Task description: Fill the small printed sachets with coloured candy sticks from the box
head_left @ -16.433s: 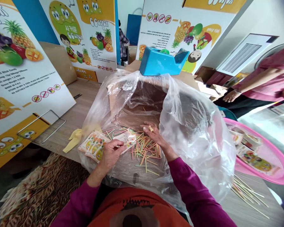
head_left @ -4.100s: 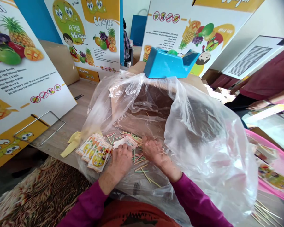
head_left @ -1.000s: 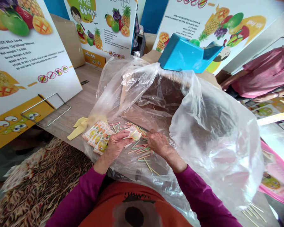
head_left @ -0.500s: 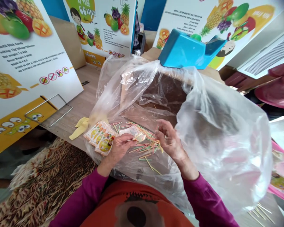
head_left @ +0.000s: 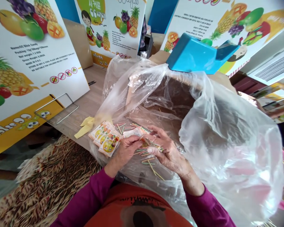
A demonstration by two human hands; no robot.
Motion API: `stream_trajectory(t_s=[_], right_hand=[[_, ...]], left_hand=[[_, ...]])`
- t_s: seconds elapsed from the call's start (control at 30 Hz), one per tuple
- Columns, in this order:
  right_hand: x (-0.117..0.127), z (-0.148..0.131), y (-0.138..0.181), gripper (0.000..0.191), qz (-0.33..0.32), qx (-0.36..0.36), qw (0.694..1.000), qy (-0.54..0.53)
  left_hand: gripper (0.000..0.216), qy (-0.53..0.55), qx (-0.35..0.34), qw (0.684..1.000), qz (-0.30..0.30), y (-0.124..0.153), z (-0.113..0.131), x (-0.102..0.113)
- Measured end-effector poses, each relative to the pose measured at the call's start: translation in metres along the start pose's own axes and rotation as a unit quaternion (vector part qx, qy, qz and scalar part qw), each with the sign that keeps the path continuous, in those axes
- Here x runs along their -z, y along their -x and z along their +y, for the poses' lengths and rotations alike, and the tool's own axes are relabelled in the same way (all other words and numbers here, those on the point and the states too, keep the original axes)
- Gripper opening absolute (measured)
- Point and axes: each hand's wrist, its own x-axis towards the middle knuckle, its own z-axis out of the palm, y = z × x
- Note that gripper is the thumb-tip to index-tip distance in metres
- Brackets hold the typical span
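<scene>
My left hand (head_left: 126, 149) is closed on a small printed packet (head_left: 135, 133) held over a clear plastic sheet. My right hand (head_left: 167, 150) pinches several thin coloured sticks (head_left: 156, 145) and meets the packet's mouth. More loose coloured sticks (head_left: 145, 157) lie scattered on the plastic under both hands. A fanned stack of printed packets (head_left: 106, 139) rests just left of my left hand.
A big clear plastic bag (head_left: 222, 135) lines a cardboard box behind my hands, with a blue tape dispenser (head_left: 198, 55) on top. Printed fruit cartons (head_left: 26, 63) stand left and behind. A yellow strip (head_left: 84, 127) and a wire frame (head_left: 58, 108) lie on the wooden table.
My right hand, raised and open-fingered half a second ago, has come down to the packet with sticks pinched in it. The camera has shifted slightly left.
</scene>
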Motion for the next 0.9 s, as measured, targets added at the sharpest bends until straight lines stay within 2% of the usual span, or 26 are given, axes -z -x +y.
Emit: stream_trajectory(t_s=[0.07, 0.17, 0.3, 0.43, 0.53, 0.63, 0.7, 0.77, 0.83, 0.9], right_hand=[[-0.002, 0.001, 0.002, 0.035, -0.011, 0.018, 1.000, 0.000], [-0.007, -0.001, 0.000, 0.026, 0.030, 0.028, 0.999, -0.018], [-0.020, -0.006, -0.005, 0.020, 0.062, 0.026, 0.997, -0.037], [-0.047, -0.002, -0.009, 0.018, 0.099, -0.011, 0.993, -0.065], [-0.061, 0.019, -0.011, 0.019, 0.110, -0.083, 0.984, -0.117], [-0.053, 0.048, -0.012, 0.023, 0.142, -0.151, 0.976, -0.071], [-0.037, 0.063, -0.010, 0.022, 0.117, -0.168, 0.979, 0.009], [-0.019, 0.071, -0.007, 0.025, 0.070, -0.186, 0.975, 0.097], [-0.004, 0.072, 0.001, 0.026, 0.011, -0.207, 0.964, 0.164], [0.003, 0.066, 0.012, 0.024, -0.047, -0.211, 0.956, 0.200]], left_hand=[[0.031, -0.024, -0.014, 1.000, -0.010, 0.002, 0.003, -0.001], [0.031, -0.092, -0.075, 0.992, -0.031, 0.008, 0.006, -0.003], [0.035, -0.234, -0.172, 0.957, 0.027, 0.019, 0.006, 0.001], [0.036, -0.418, -0.237, 0.874, 0.074, 0.037, 0.005, 0.022], [0.033, -0.572, -0.220, 0.779, 0.132, 0.044, 0.006, 0.054], [0.030, -0.688, -0.157, 0.689, 0.165, 0.041, 0.010, 0.088], [0.028, -0.716, -0.158, 0.657, 0.173, 0.038, 0.014, 0.100], [0.030, -0.709, -0.202, 0.649, 0.189, 0.035, 0.018, 0.098], [0.032, -0.678, -0.261, 0.663, 0.183, 0.030, 0.019, 0.082], [0.029, -0.653, -0.287, 0.691, 0.118, 0.020, 0.018, 0.056]])
